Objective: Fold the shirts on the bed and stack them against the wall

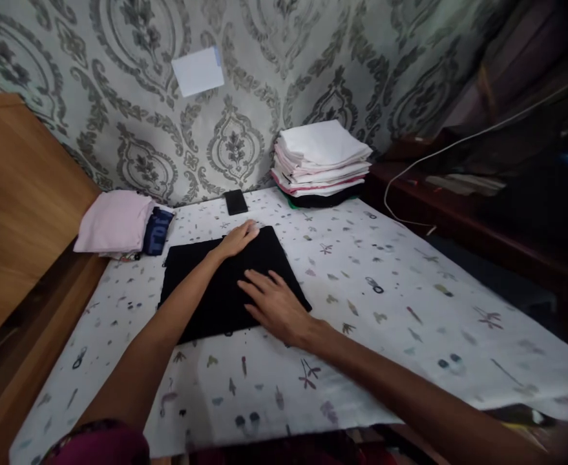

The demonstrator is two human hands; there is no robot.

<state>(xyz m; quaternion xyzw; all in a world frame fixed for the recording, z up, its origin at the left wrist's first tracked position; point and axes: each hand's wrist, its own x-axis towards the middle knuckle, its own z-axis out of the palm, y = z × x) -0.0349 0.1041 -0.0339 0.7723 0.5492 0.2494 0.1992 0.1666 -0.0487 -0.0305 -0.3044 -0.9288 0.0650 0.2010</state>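
A folded black cloth (pixel 209 303) lies flat on the white patterned sheet (pixel 375 361). My left hand (pixel 238 239) is at the cloth's far edge, its fingers curled together; a small pale spot shows at the fingertips, too small to make out. Nearer to me, my right hand (pixel 278 309) rests palm down on the cloth's right part with its fingers spread.
White and pink folded cloths (pixel 322 152) are stacked at the back. At the left are a folded pink cloth (pixel 114 223) and a dark blue one (pixel 157 231) beside a wooden panel (pixel 26 194). A small black object (pixel 236 202) lies near the wall.
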